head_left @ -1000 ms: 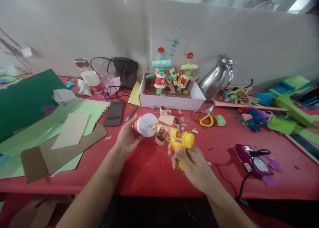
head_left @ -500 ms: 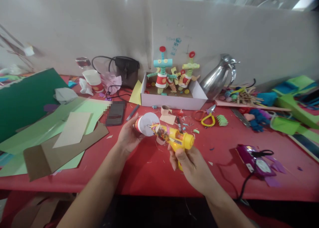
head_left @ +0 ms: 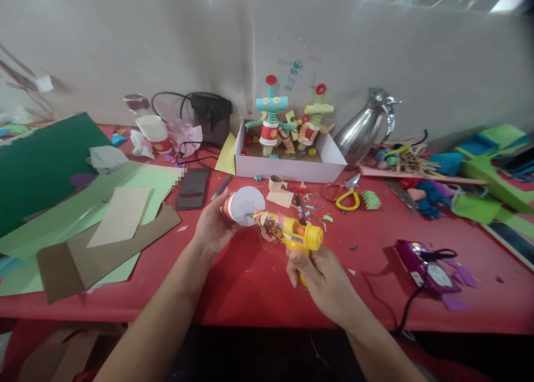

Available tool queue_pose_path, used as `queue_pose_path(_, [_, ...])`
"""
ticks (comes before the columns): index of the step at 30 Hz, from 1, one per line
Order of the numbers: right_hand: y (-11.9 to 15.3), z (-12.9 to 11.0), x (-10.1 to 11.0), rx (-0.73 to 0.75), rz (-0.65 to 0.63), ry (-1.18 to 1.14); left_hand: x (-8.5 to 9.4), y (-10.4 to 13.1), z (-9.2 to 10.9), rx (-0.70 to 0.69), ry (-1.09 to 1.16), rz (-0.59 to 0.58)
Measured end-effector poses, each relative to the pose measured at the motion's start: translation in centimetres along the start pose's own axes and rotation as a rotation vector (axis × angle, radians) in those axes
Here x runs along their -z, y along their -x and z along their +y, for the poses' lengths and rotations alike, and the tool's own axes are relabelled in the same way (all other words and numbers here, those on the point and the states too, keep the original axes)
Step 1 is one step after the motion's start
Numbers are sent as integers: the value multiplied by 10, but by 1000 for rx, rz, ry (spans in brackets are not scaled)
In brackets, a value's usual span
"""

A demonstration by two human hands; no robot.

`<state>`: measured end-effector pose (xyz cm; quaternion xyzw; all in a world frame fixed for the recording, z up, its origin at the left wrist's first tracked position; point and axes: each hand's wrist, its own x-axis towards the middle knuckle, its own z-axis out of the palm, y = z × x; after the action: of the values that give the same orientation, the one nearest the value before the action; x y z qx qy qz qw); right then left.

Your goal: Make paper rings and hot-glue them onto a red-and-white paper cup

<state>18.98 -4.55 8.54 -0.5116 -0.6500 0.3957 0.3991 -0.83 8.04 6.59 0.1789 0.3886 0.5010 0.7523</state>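
Hands [head_left: 267,254] holding red-and-white cup [head_left: 242,206] and yellow glue gun [head_left: 290,230], red table [head_left: 250,293]

The phone [head_left: 192,189] lies left of the left hand [head_left: 214,226], with the paper sheets [head_left: 119,218] farther left. Beyond both hands stands the box [head_left: 288,168] (figures [head_left: 270,134] inside it), the jug [head_left: 364,127] just beside its right end. Right of the right hand [head_left: 319,271], the purple device [head_left: 424,269] rests on the worktop [head_left: 267,307].

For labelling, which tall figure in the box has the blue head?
The left figure, nearer the black bag; the right figure has a yellow-green head.
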Motion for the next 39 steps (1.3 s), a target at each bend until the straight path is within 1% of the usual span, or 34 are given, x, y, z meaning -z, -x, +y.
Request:
queue_pose_path(6, [2,-1,3,-19,6,50,0,1,1,11,-1,-51])
queue_pose_path(12, [1,0,5,-56,23,74,2,-1,1,23,4,-44])
queue_pose_path(16, [-1,0,7,-48,27,83,1,-1,1,15,-8,-33])
queue_pose_path(26, [-6,-3,13,-31,47,136,2,-1,0,18,-1,-51])
queue_pose_path(32, [-13,-7,13,7,55,97,0,1,-1,2,1,-29])
queue_pose_path(39, [-12,-2,12,-29,41,-19,1,1,-2,4,-3,-44])
